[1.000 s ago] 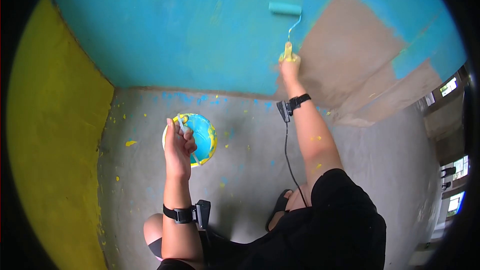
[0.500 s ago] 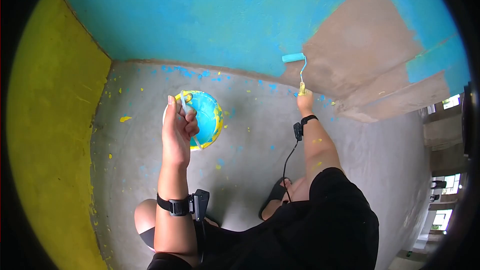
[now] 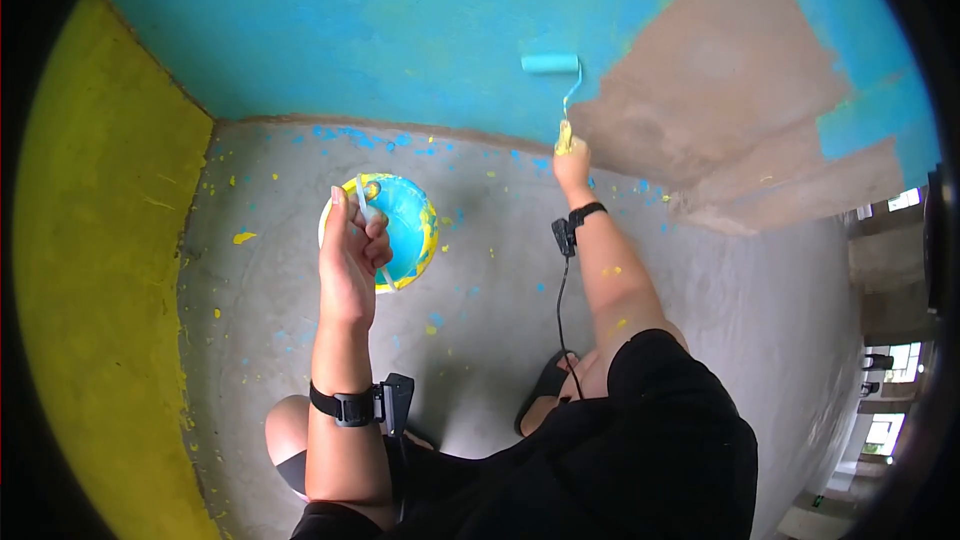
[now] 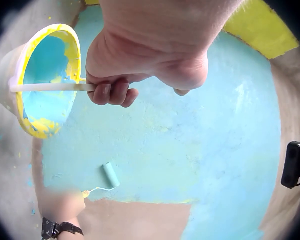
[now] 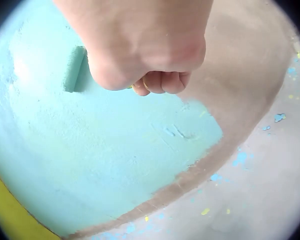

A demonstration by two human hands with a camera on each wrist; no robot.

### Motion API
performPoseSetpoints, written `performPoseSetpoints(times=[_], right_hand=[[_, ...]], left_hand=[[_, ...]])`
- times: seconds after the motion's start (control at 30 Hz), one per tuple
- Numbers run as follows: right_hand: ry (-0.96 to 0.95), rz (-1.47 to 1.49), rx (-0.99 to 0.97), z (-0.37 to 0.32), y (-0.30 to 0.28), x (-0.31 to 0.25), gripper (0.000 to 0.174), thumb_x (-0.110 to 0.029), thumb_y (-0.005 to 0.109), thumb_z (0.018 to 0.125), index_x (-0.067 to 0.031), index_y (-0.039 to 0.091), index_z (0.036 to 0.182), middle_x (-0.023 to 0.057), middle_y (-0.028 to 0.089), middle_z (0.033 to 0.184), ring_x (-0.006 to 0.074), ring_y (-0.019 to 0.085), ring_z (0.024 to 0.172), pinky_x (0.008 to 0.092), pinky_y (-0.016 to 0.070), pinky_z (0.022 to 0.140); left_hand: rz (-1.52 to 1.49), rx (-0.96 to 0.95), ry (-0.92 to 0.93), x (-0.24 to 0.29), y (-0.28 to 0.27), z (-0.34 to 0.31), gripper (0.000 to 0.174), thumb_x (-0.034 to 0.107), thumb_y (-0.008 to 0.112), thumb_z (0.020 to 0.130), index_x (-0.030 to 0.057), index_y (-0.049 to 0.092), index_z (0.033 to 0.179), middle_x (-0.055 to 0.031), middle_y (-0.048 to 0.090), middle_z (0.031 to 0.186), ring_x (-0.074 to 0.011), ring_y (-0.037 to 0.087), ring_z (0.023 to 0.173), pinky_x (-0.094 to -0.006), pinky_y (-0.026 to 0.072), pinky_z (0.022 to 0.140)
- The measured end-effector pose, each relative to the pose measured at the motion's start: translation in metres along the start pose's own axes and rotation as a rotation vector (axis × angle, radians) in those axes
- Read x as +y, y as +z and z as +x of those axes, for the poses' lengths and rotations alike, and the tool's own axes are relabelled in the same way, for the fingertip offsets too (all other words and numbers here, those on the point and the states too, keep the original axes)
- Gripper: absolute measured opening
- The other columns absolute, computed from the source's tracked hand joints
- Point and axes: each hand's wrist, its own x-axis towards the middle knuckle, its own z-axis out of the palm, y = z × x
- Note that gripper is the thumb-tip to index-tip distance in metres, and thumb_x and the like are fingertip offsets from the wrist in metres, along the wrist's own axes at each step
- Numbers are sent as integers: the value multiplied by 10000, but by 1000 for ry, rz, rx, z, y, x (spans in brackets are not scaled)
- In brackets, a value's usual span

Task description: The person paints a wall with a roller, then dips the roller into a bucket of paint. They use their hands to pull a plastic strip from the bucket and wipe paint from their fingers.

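My right hand (image 3: 572, 166) grips the yellow-stained handle of a paint roller (image 3: 550, 63). The roller's turquoise sleeve lies against the blue-painted wall (image 3: 400, 30), left of a bare brown patch (image 3: 715, 70). In the right wrist view the fingers curl round the handle, most of which they hide. My left hand (image 3: 350, 250) holds the white bail handle (image 4: 55, 87) of a paint bucket (image 3: 428, 240), fingers hooked round it. Blue paint (image 4: 47, 102) coats the bucket's inside, and yellow paint smears its rim.
A yellow wall (image 3: 110, 240) stands on the left. Blue and yellow spatters dot the grey floor (image 3: 480, 280). A cable (image 3: 558, 310) hangs from the right wrist camera. A sandalled foot (image 3: 545, 390) is below it, and windows (image 3: 885, 432) show at far right.
The roller went down the wall toward the floor, then back up and left. The left hand keeps hold of the bucket's handle. The head view has tilted down somewhat.
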Motion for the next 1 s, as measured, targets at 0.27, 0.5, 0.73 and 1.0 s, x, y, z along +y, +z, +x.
performPoseSetpoints(times=[0.27,0.5,0.73,1.0], right_hand=[[83,355,15,-2,21,2,700,-532,501,1019,17,510,586,114,488,513,223,423,476,410,350,506],[361,967,-118,62,-31,-143,537,-530,517,1014,-111,472,681,-5,450,575,95,361,436,249,257,413],[362,1249,-354,85,-64,-171,539,-553,508,1010,-155,412,659,-51,313,543,87,292,423,268,238,411],[367,856,-91,49,-7,-116,550,-590,460,1012,-150,446,681,-28,401,510,104,367,387,277,246,369]], left_hand=[[-60,38,-40,4,2,2,382,526,470,1018,149,429,969,28,406,758,-62,307,630,-235,280,582],[-6,-1,-21,5,0,-3,638,596,483,981,18,501,1250,24,399,793,-72,296,637,-229,268,604],[-67,15,-14,3,-4,-6,485,564,490,995,92,473,1104,34,397,773,-66,294,632,-233,265,598],[-107,32,9,1,0,2,410,540,469,1016,168,431,846,56,389,725,-53,260,600,-239,241,556]])
